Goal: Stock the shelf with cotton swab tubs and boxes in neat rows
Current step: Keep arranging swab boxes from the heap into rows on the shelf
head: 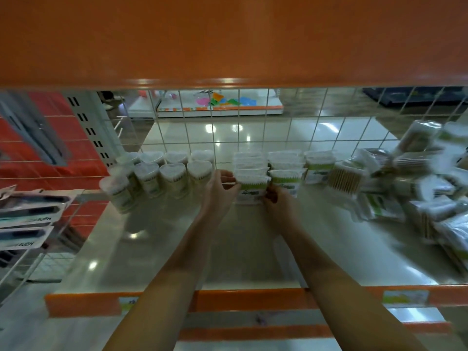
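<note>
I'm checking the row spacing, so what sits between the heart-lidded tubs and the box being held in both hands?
In the head view, only the left hand lies between the heart-lidded clear tubs and the green-labelled swab box; it grips the box.

**What I cannot make out**

My right hand (277, 201) covers the lower right corner of the front box (250, 190), so my fingers there are hidden. The print on its green label is too blurred to read. The heap of boxes (415, 183) at right smears and runs off the edge.
</note>
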The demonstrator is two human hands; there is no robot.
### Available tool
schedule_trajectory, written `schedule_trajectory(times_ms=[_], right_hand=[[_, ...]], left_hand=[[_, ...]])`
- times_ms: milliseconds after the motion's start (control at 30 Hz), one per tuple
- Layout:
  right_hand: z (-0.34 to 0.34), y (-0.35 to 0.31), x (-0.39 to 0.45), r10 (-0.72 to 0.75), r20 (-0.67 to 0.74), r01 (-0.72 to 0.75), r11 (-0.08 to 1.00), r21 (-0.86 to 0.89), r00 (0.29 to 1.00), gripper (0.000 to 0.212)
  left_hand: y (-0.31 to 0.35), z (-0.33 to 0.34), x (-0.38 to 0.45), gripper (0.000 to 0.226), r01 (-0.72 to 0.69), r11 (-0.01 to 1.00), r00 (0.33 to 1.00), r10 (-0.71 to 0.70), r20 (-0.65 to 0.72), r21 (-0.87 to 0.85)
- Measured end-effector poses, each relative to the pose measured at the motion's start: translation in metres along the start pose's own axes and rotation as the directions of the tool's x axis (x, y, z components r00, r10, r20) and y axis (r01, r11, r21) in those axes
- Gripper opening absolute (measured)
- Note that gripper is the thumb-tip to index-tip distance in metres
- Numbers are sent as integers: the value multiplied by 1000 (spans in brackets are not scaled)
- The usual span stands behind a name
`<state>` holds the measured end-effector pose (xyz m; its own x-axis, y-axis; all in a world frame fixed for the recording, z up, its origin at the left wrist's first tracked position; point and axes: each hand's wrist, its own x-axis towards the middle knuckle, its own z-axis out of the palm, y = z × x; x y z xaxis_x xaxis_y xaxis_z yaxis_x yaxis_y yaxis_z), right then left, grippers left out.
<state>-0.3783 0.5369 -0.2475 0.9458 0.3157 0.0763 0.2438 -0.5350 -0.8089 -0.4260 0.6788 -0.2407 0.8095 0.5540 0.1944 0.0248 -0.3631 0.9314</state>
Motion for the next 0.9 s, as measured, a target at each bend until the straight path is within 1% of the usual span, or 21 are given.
schedule_trajectory(times_ms=[167,333,667,900], right_hand=[[-1,-1,-1,15,-14,-15,1000,-23,1000,31],[1,-1,-1,37,-18,-37,999,15,999,32],[4,0,1,73,-18,-73,997,-20,997,31],[2,-1,-1,72,-30,-73,997,-31,997,31]], left_hand=[[-3,-1,1,25,26,999,999,-25,26,-34],[-5,-1,1,23,43,998,999,-42,20,-39],[-2,-1,1,21,46,999,999,-46,14,-15],[-2,-3,0,22,35,999,999,-35,31,-3]])
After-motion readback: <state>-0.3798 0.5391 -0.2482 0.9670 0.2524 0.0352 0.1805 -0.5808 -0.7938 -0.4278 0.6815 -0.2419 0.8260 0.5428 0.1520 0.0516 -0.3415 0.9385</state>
